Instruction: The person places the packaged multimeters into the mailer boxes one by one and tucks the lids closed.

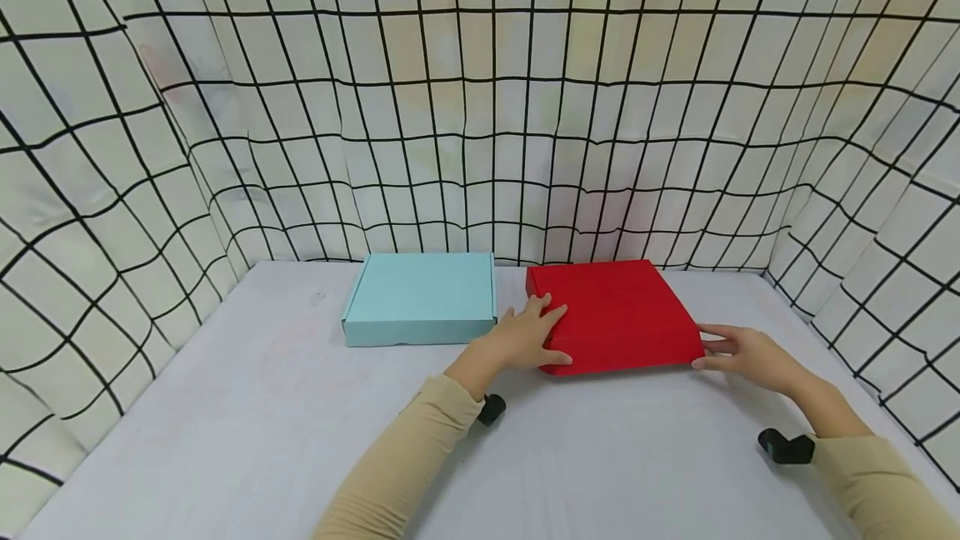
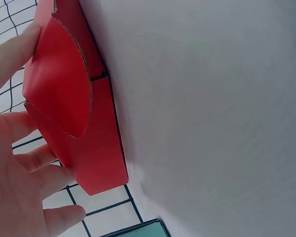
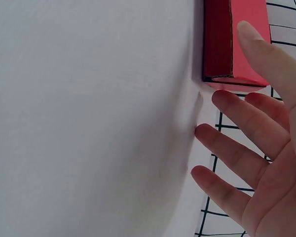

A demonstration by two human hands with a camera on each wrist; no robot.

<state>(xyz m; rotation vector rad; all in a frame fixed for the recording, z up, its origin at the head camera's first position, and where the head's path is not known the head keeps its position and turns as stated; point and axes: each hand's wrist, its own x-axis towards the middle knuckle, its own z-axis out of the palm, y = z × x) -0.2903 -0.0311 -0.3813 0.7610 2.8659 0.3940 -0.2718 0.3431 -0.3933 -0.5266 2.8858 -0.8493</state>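
A flat red cardboard box (image 1: 611,307) lies at the back of the table, turned slightly. My left hand (image 1: 525,336) is at its left front corner, fingers spread along the left edge and thumb against the front. In the left wrist view, a rounded red flap (image 2: 61,79) with a bare cardboard edge bulges out beside the thumb. Off the right front corner is my right hand (image 1: 750,357), its thumb and fingertips close to the box. The right wrist view shows its fingers (image 3: 234,150) straight and spread, with the thumb over the box's end.
A closed light blue box (image 1: 420,298) lies left of the red one, just behind my left wrist. White cloth covers the table (image 1: 225,423). Black grid netting (image 1: 480,107) over white sheeting encloses the back and both sides. Black devices (image 1: 786,446) sit at the wrists.
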